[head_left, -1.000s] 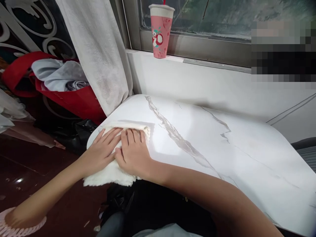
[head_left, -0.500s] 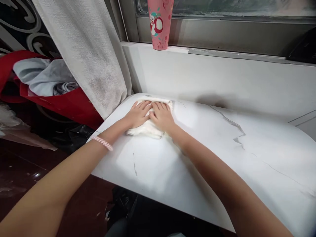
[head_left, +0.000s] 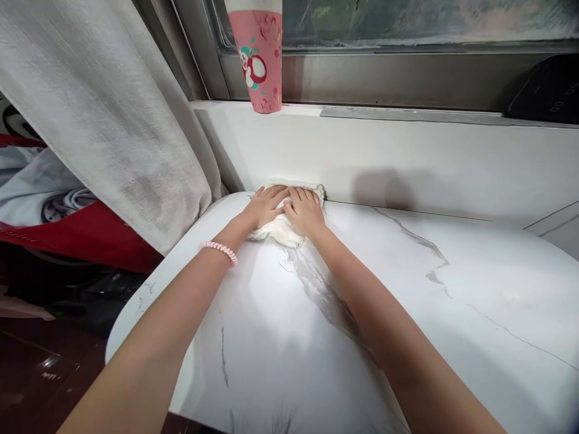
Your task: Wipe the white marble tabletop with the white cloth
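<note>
Both palms press down on a cream-white cloth point(head_left: 281, 232) at the far edge of a white marble-patterned table point(head_left: 257, 325). My left hand point(head_left: 266, 207) lies flat on the cloth's left part, fingers stretched out. Beside it my right hand point(head_left: 304, 212) is also flat, its fingers pointing at the wall. The two hands touch or overlap slightly at the fingers. The far edge of the cloth bunches up against the white wall point(head_left: 289, 150). A pink coiled band point(head_left: 219, 252) is round my left wrist.
A pink patterned cup point(head_left: 260, 66) stands on the window ledge above the table. On the ledge's right lies a black phone-like object point(head_left: 545, 90). A grey-white curtain point(head_left: 113, 114) hangs at the left, near a red bag point(head_left: 113, 238) holding folded light clothes point(head_left: 27, 187).
Both hands have pushed the cloth away from me, up to the wall, where its far edge now bunches. The view has shifted closer over the table.
</note>
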The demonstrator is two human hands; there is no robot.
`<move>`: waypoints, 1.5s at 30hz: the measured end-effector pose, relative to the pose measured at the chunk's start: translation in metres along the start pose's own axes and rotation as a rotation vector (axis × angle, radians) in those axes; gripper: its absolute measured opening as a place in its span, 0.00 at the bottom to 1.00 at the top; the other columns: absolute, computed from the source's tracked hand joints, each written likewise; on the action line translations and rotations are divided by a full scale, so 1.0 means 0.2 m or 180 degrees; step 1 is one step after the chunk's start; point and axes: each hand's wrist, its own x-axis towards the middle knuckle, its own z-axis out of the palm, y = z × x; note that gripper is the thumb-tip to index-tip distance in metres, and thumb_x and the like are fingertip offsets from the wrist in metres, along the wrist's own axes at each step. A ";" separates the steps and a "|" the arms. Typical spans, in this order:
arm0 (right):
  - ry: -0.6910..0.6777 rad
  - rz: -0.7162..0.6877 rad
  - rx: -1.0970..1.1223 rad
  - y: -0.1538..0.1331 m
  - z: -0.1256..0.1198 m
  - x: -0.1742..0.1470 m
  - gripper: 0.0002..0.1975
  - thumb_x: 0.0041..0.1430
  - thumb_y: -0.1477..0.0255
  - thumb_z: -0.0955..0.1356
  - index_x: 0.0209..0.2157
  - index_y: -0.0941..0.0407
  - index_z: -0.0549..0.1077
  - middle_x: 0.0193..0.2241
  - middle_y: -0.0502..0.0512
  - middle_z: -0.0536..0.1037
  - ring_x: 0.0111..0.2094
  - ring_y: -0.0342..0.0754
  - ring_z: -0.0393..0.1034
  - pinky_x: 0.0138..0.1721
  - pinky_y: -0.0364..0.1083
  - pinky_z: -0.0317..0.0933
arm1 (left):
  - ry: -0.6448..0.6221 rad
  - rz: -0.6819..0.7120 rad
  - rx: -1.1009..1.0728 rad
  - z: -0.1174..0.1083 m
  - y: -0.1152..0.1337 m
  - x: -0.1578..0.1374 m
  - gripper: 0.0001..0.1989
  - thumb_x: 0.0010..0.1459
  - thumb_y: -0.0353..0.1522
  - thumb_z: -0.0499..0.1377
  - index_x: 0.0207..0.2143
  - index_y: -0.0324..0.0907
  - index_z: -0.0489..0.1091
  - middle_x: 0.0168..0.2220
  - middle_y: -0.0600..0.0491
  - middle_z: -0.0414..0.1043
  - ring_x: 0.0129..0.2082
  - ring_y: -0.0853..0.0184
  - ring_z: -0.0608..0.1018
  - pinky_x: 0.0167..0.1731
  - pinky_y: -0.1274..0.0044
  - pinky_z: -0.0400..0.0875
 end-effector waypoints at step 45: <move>-0.0766 -0.0565 -0.0057 -0.13 -0.75 -1.26 0.29 0.68 0.66 0.54 0.64 0.67 0.57 0.64 0.66 0.61 0.64 0.59 0.52 0.66 0.63 0.44 | 0.0005 0.0213 0.0136 -0.01 1.15 -0.98 0.28 0.67 0.36 0.42 0.66 0.34 0.54 0.68 0.40 0.52 0.68 0.50 0.54 0.63 0.47 0.46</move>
